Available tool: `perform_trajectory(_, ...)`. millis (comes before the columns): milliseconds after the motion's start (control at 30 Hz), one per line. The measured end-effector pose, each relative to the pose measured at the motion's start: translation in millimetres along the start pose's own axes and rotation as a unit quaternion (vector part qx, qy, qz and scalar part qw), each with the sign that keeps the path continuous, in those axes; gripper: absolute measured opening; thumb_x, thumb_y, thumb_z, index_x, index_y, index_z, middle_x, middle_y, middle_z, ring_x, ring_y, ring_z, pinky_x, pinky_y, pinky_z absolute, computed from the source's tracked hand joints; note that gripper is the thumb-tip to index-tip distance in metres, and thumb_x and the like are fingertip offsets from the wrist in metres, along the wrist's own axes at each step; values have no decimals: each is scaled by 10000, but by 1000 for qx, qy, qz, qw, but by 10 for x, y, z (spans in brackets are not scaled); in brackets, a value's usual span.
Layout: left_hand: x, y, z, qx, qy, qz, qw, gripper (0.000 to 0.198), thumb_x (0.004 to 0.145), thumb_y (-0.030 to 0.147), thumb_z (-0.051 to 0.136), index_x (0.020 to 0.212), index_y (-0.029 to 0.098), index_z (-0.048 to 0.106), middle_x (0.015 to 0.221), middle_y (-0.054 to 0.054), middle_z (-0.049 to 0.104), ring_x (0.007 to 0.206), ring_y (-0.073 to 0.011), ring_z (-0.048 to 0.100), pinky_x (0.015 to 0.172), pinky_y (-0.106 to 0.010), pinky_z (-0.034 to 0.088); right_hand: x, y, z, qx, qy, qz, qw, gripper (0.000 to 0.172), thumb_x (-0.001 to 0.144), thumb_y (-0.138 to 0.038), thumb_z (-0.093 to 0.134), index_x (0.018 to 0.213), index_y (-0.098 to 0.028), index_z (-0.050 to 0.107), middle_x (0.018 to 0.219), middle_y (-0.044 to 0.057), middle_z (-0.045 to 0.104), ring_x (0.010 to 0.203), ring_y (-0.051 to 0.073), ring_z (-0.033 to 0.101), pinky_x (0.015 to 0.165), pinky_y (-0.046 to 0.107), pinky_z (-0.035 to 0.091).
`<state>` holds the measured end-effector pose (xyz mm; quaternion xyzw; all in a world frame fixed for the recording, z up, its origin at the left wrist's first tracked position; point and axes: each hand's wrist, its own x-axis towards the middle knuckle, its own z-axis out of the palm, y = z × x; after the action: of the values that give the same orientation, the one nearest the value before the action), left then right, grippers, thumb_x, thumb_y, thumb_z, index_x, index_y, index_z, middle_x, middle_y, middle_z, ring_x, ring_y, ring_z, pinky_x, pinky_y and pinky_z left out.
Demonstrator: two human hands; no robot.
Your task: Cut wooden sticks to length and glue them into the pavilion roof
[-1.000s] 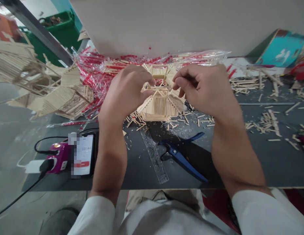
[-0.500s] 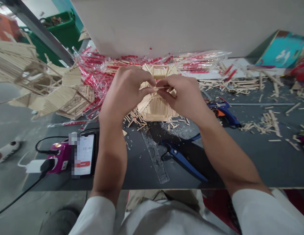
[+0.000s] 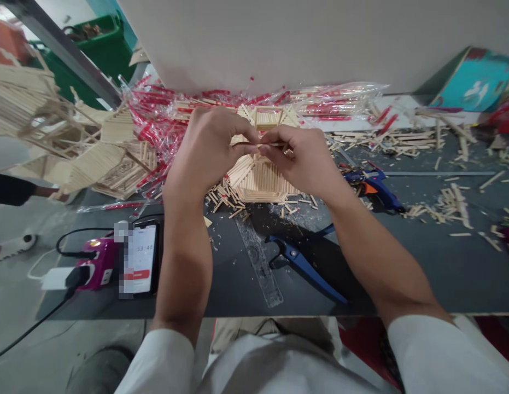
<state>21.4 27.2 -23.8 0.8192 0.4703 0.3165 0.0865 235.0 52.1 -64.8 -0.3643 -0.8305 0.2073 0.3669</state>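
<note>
My left hand (image 3: 213, 146) and my right hand (image 3: 303, 156) meet over a pale model built of thin wooden sticks (image 3: 264, 183). Thumb and finger of each hand are pinched on a thin wooden stick (image 3: 275, 144), which runs sideways between them; the fingers cover most of it. Below the hands, the model's sloping, stick-lined lower part shows, while its middle is hidden. Short stick offcuts (image 3: 225, 200) lie around its base. Nearer me are a clear ruler (image 3: 258, 262) and blue-handled cutters (image 3: 299, 260).
A blue glue gun (image 3: 375, 189) lies right of my right forearm. Left stand a phone (image 3: 141, 257), a purple power adapter (image 3: 99, 262) and a larger stick structure (image 3: 94, 164). Red-tipped sticks in plastic wrap (image 3: 156, 117) line the back. Another person's dark sleeve (image 3: 12, 190) shows at left.
My fingertips have shifted slightly and stay pinched on the stick. At the far left, another person's dark sleeve and hand have come into view beside the larger structure.
</note>
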Motion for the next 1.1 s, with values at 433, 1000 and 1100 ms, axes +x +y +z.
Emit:
perform_trajectory(433, -10, -34, 7, 10, 11, 24, 1000, 143, 971, 414, 744, 960, 290, 813, 992, -12, 841, 939, -262, 689, 1030, -517, 570, -30, -21, 33, -7, 36, -15, 999, 185, 987, -287, 621, 1006, -185, 774, 840, 34, 737, 694, 159, 580, 704, 332, 452)
perform_trajectory(1000, -9, -25, -14, 42, 3, 57, 998, 115, 993, 374, 731, 912, 337, 803, 977, -7, 838, 997, -267, 749, 996, -505, 582, -18, -48, -14, -11, 11, -10, 1000, 167, 1007, -266, 622, 1007, -183, 766, 861, 45, 746, 735, 177, 610, 749, 342, 461)
perform_trajectory(1100, -9, -26, -31, 28, -2, 74, 997, 137, 1007, 348, 692, 943, 349, 813, 1021, -17, 839, 1034, -271, 752, 1031, -506, 580, -14, -46, -12, -8, 16, -17, 1000, 173, 1010, -276, 617, 998, -180, 760, 868, 52, 755, 724, 174, 599, 741, 346, 464)
